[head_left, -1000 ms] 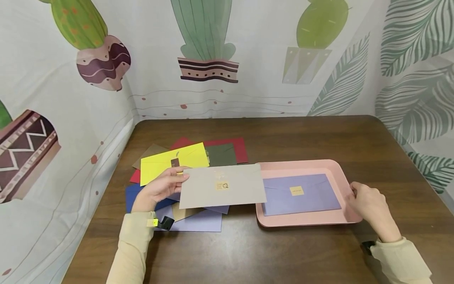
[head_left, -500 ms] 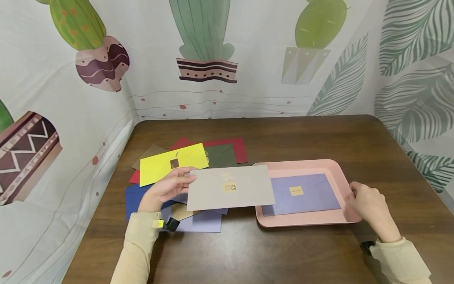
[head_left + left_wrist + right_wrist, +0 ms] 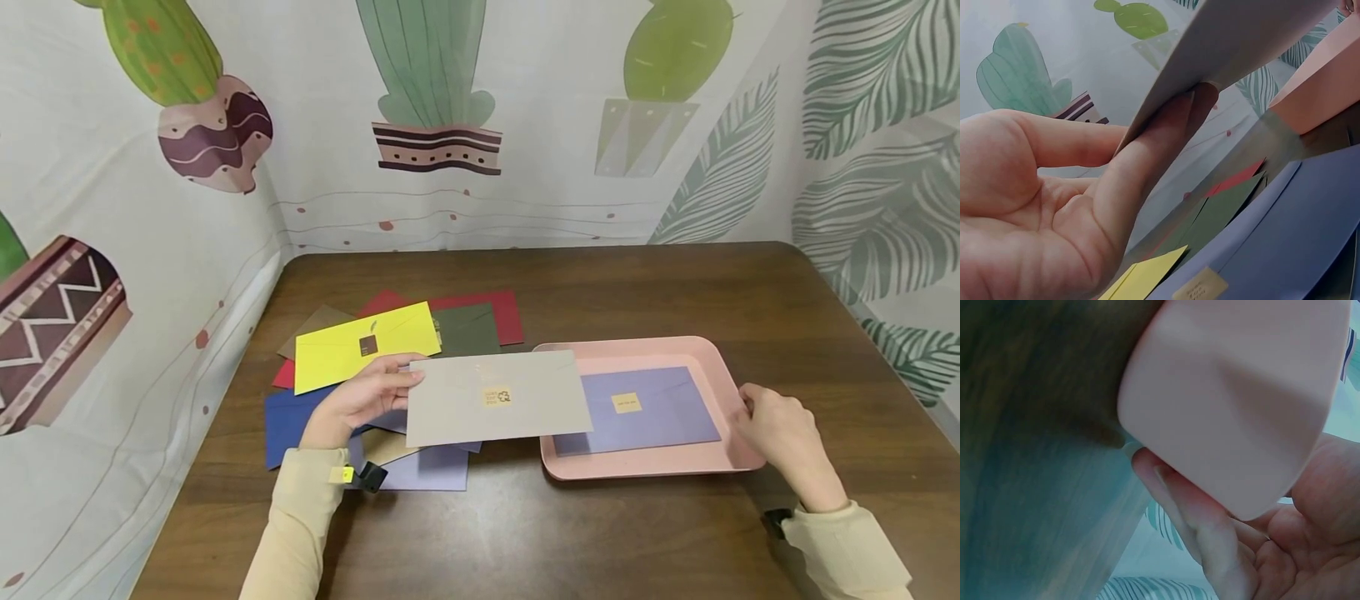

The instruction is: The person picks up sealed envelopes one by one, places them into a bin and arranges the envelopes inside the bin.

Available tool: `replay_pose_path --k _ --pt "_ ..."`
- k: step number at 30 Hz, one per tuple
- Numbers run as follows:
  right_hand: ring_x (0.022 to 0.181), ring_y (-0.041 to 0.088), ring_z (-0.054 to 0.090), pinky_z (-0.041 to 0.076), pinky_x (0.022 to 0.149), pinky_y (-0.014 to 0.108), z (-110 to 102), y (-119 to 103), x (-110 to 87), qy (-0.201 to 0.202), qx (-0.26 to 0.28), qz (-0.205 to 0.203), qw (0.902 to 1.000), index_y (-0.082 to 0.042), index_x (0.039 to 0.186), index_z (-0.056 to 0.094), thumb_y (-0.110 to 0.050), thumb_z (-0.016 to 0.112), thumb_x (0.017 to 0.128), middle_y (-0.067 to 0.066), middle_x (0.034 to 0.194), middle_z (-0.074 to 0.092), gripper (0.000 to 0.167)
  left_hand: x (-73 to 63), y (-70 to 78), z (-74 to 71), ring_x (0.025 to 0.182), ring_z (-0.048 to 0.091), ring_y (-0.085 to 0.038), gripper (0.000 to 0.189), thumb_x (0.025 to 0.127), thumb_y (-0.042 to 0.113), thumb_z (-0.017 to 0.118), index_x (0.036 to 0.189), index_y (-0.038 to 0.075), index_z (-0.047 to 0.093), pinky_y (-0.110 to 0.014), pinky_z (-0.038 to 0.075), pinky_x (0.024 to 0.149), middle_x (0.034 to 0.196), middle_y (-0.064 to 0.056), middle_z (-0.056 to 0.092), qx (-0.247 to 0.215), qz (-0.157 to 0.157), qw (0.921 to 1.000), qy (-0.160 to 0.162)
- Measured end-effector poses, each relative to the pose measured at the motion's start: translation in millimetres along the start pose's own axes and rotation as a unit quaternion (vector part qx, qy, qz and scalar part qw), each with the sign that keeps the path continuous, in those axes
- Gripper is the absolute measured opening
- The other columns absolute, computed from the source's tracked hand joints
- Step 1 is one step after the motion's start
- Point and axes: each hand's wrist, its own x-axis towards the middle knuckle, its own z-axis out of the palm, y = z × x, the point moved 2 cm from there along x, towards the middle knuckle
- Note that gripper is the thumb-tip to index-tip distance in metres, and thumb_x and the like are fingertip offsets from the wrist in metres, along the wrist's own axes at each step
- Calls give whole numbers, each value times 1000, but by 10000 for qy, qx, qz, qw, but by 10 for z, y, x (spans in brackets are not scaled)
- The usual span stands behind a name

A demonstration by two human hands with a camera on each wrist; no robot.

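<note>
Grey envelope (image 3: 500,417), pinched mid-frame by the left grip (image 3: 367,398), probably needed level handling while the right grip (image 3: 780,425) clasped the pink tray (image 3: 652,465).

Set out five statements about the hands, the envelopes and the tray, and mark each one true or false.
1. The left hand holds a pale grey envelope. True.
2. The right hand grips the pink tray. True.
3. A red envelope lies in the tray. False: a purple envelope does.
4. The yellow envelope partly covers a dark green envelope. True.
5. The pale grey envelope lies wholly inside the tray. False: it is held raised, and only its right end overlaps the tray in the head view.
</note>
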Motion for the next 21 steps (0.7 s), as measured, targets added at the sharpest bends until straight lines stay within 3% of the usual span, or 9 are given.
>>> replay_pose_path --k 6,21 --pt "57 36 53 42 55 56 8 0 -2 51 1 -1 10000 -1 83 58 -6 52 82 21 68 59 8 60 5 49 88 71 -11 24 101 -1 39 119 8 52 -27 58 79 103 1 72 -79 18 9999 -99" --pt "55 33 49 41 53 53 8 2 -7 93 52 -2 9999 -3 80 56 -6 52 81 15 64 54 5 150 -16 116 88 71 -12 24 101 1 41 121 8 51 -27 58 80 103 1 72 -79 -124 9999 64"
